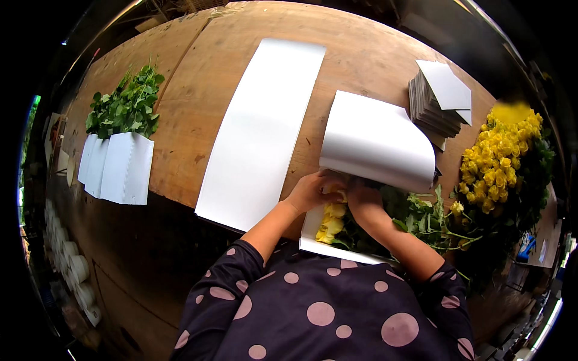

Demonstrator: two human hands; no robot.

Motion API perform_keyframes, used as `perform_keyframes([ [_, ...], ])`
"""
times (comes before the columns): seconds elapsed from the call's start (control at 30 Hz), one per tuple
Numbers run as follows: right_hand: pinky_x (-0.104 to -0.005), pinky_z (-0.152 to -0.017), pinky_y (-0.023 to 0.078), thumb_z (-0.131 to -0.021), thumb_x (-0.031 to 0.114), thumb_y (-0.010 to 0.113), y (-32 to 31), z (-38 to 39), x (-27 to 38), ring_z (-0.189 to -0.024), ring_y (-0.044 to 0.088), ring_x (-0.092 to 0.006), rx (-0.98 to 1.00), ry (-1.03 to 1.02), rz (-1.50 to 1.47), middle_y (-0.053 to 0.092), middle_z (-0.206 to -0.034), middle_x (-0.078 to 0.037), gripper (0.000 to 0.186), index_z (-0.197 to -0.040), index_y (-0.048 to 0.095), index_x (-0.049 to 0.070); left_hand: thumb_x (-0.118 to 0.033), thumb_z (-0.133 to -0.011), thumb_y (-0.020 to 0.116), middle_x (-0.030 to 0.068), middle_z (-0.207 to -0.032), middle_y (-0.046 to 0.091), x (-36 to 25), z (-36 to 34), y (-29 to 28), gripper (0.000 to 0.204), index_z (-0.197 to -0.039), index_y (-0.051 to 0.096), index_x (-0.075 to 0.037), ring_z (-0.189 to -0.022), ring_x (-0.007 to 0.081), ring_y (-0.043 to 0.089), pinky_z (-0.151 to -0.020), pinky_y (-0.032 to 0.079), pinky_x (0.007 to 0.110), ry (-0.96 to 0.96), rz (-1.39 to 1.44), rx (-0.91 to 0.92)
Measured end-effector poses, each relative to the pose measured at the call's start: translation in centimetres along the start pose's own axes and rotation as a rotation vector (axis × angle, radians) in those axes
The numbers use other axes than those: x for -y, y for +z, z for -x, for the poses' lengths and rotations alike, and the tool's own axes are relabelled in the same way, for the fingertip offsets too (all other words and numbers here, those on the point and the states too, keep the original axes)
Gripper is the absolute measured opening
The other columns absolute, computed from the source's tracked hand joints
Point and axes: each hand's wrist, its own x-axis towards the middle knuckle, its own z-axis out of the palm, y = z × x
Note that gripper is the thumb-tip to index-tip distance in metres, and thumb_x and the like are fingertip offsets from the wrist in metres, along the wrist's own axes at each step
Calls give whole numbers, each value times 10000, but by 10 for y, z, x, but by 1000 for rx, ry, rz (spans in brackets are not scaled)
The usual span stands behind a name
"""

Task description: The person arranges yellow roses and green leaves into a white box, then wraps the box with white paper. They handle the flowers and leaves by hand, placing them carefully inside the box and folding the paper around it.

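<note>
My left hand (313, 191) is curled at the heads of yellow roses (330, 224), its fingertips closed on a rose beside the other hand. Close against it, my right hand (364, 201) reaches over the leafy stems (415, 210), with its fingers mostly hidden below the curled sheet. The roses lie on white paper (308, 231) at the table's near edge, heads to the left and stems to the right. Just beyond both hands, a large white sheet (376, 138) bends up and over, its near edge rolled above the flowers.
A long white sheet stack (259, 132) lies left of my hands. Farther left are white-wrapped bunches (126, 168) with green stems. At the back right stands a pile of cards (433, 102); many yellow roses (497, 162) are heaped at the right. The wooden table (198, 78) carries these.
</note>
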Motion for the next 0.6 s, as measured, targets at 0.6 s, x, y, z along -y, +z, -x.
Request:
perform_keyframes([
  [0.6,-369,-556,467,-740,159,528,-20,43,-2,-656,577,-261,81,-174,22,527,-798,-101,122,-807,547,59,-251,-702,638,-14,-1004,529,-8,0,-5,117,-819,645,-246,-813,201,573,-677,477,318,82,-230,65],
])
